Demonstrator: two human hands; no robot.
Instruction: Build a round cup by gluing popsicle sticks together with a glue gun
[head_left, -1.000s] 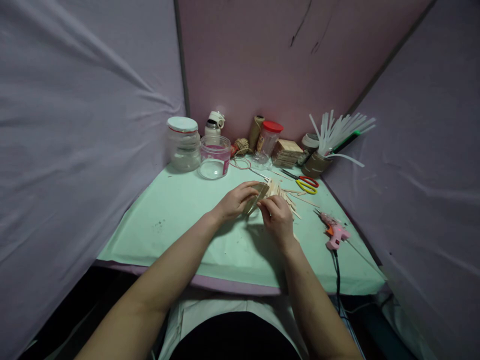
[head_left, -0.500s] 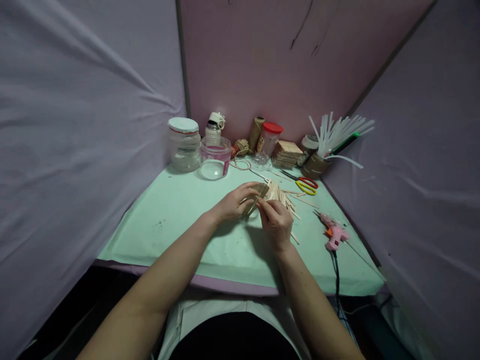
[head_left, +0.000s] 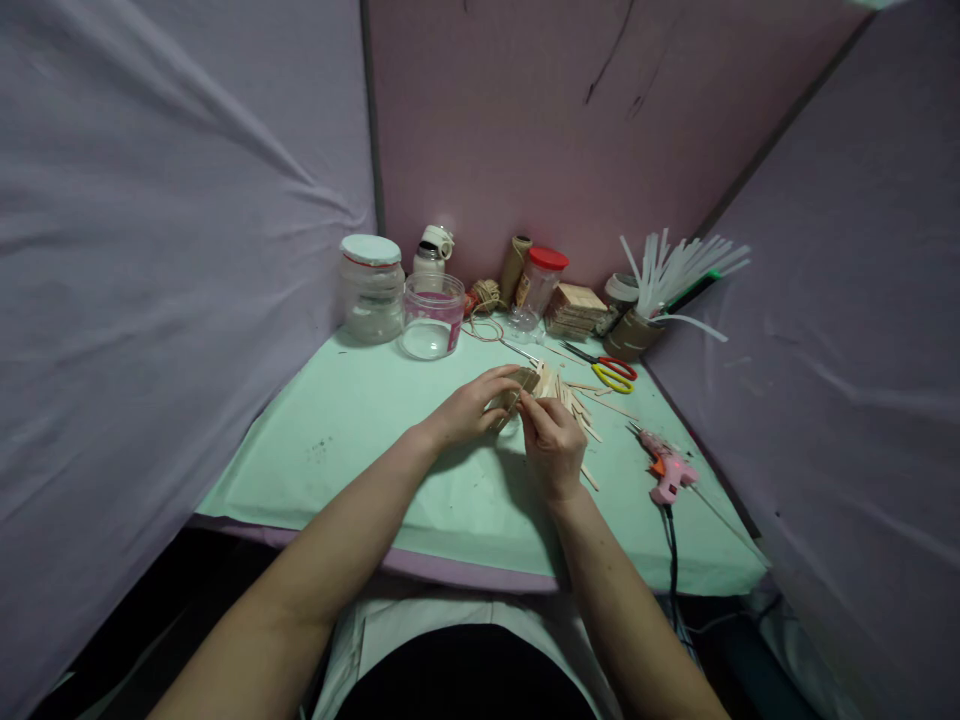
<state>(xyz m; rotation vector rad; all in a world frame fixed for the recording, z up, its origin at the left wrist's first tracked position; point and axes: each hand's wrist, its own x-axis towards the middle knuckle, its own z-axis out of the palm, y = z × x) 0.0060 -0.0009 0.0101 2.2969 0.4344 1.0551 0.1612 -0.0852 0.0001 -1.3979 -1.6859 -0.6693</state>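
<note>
Two hands [head_left: 474, 408] [head_left: 553, 446], left gripping brown board [head_left: 528, 381], right pinched at its edge, pink jar label [head_left: 454, 336] unreadable

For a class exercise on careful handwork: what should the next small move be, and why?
Probably hold the left hand steady and press with the right hand along the edge of the thin, flat, brown, wooden-looking piece: the left hand grips it tilted, and the right hand pinches at its edge. What it pinches is unclear.

Our thin brown panel [head_left: 529, 380], held up
We see it tilted, slightly right of the frame's center, partly hidden.
</note>
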